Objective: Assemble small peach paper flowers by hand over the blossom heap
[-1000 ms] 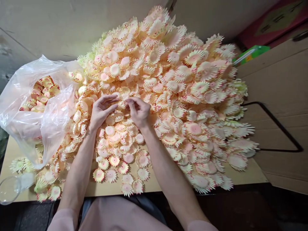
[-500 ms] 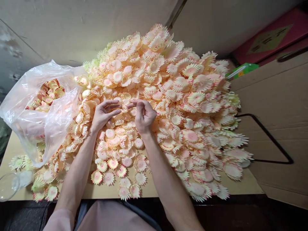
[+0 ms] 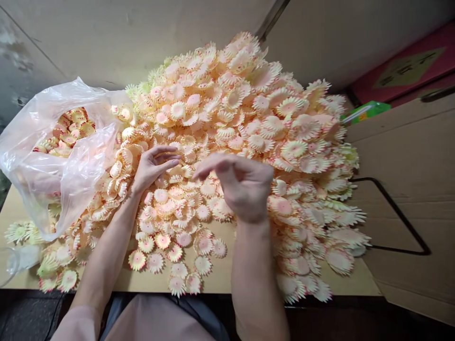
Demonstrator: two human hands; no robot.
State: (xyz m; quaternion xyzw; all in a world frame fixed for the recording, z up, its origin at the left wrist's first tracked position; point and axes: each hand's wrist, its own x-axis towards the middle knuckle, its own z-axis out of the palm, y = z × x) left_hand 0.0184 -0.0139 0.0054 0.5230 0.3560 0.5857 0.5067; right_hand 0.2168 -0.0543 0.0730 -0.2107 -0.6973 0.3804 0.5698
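A big heap of pale pink and cream fabric flower petals [image 3: 256, 118] covers most of the tan table [image 3: 222, 279]. My left hand [image 3: 152, 166] rests on the heap's left side, thumb and fingers stretched apart over the petals. My right hand [image 3: 243, 184] hovers above the heap's middle, lifted clear of the petals. Its fingers are curled and smeared by motion, so I cannot make out whether anything is in them. Single petals [image 3: 177, 284] lie scattered along the table's front edge between my forearms.
A clear plastic bag [image 3: 53, 161] with more petals inside lies open at the left. A clear cup [image 3: 17, 260] sits at the front left corner. A cardboard box [image 3: 408, 142] with a black strap [image 3: 401, 213] stands at the right, a green packet [image 3: 366, 112] behind it.
My right hand has pulled away from my left hand, moving right and toward me and rising off the heap. The left hand has stayed in place.
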